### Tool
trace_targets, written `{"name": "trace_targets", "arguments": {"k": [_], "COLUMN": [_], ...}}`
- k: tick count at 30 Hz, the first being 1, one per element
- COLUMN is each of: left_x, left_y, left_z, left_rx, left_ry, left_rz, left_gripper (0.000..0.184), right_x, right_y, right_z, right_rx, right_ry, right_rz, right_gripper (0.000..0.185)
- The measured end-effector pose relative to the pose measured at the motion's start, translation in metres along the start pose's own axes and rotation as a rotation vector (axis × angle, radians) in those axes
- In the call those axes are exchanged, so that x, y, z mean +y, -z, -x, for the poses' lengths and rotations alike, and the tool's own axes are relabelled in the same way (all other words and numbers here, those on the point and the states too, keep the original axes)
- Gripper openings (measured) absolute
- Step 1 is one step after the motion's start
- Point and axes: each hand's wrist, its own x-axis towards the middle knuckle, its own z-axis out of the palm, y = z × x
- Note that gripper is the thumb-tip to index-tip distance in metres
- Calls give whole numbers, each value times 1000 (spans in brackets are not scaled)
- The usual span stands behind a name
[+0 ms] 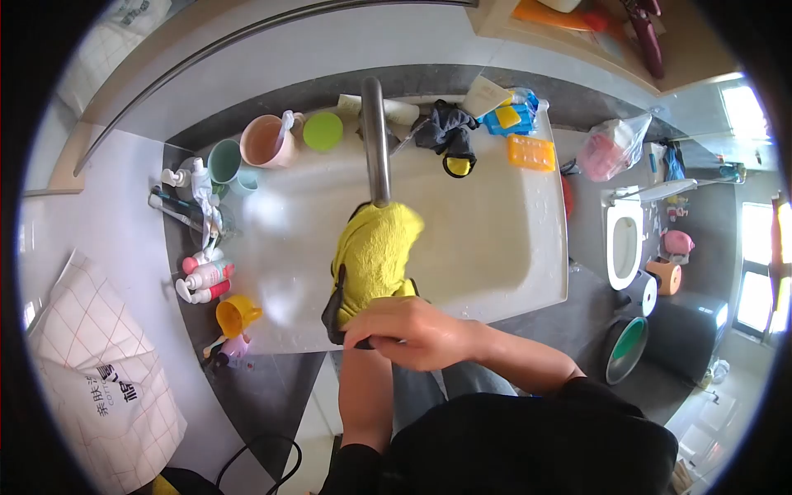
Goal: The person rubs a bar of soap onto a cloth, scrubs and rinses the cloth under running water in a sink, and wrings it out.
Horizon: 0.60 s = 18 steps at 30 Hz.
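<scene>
A yellow, towel-textured glove with black edging is under the mouth of the metal faucet, above the white sink. My left forearm runs up into its lower end, so the glove covers my left hand and hides the fingers. Across the wrist, my right hand is closed with its fingers curled on the glove's black cuff. A second black glove, yellow at its opening, lies crumpled on the sink's back edge to the right of the faucet.
The sink basin lies ahead. Cups, including a pink cup and a green cup, line its back left. Pump bottles and a yellow mug stand left. An orange soap box sits right; a toilet is farther right.
</scene>
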Motion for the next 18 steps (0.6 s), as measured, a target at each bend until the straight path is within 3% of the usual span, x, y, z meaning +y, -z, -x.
{"name": "trace_targets", "arguments": {"k": [3,5,7,9,12,14,18], "left_x": [11,16,20,24,31,33,50], "left_y": [3,1,-9,-16,-25,-55,-48], "left_z": [1,6,-2,-23,-23,-59,-52], "left_rx": [14,15,24,37,30,21,14], "left_ry": [-62,-91,-131,-160,-205,-249,-323], "left_rz": [-105,-172,-233,-294,-381,-435,-550], "left_gripper": [40,40,40,41,41,41,42], "right_x": [9,22,35,36,63,74,71], "right_y": [-4,17,58,104,139,148,126], "right_z": [-11,-8,-13,-48,-63,-62,-46], "right_rx": [17,195,521,650,624,452,463], "right_ry": [59,135,-2,88,24,-158,-290], "right_rz": [171,361,703,1065,1015,1149,1104], "right_gripper": [34,37,40,43,47,51,48]}}
